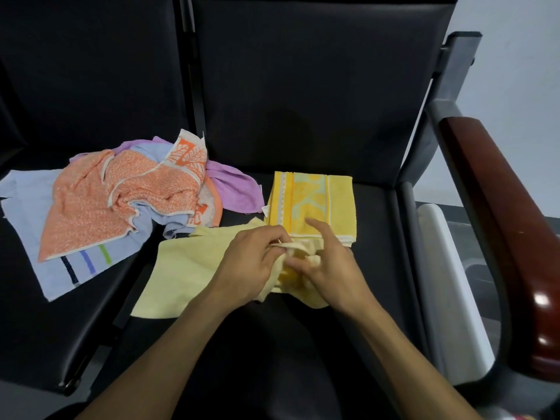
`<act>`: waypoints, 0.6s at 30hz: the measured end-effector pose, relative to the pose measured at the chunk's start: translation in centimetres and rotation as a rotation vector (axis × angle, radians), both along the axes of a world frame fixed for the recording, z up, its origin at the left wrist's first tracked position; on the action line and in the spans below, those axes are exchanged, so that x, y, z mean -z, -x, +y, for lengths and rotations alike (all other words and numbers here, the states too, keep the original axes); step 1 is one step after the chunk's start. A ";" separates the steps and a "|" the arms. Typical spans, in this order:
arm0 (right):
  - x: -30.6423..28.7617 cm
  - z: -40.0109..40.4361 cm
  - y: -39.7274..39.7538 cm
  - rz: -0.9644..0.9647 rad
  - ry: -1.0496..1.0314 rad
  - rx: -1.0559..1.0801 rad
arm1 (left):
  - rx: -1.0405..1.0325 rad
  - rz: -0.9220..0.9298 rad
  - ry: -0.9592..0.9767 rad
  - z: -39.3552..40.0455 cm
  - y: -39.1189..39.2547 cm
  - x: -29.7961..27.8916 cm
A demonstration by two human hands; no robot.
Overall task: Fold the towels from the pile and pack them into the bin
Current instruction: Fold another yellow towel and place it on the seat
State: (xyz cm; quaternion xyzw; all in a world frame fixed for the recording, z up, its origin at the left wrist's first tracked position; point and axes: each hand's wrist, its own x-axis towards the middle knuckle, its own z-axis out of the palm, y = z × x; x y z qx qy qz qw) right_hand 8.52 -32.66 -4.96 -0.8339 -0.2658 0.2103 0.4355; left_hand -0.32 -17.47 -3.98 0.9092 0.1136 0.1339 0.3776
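A pale yellow towel (185,274) lies partly spread on the black seat, its right part bunched up. My left hand (248,265) pinches a bunched edge of it. My right hand (327,265) grips the crumpled part beside it, index finger raised. Just behind my hands sits a folded bright yellow patterned towel (312,204). To the left is a pile: an orange patterned towel (121,195) on top of a light blue striped towel (60,268), with a purple towel (233,186) behind. No bin is clearly in view.
The black seat (303,116) has a backrest behind and a gap to the neighbouring seat on the left. A dark red armrest (497,213) on a metal frame runs along the right. A white object (445,268) stands beyond it.
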 end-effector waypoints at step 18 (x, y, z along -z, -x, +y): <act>-0.4 0.7 0.4 -0.119 -0.186 0.056 | -0.139 -0.021 0.072 -0.1 -0.2 -0.1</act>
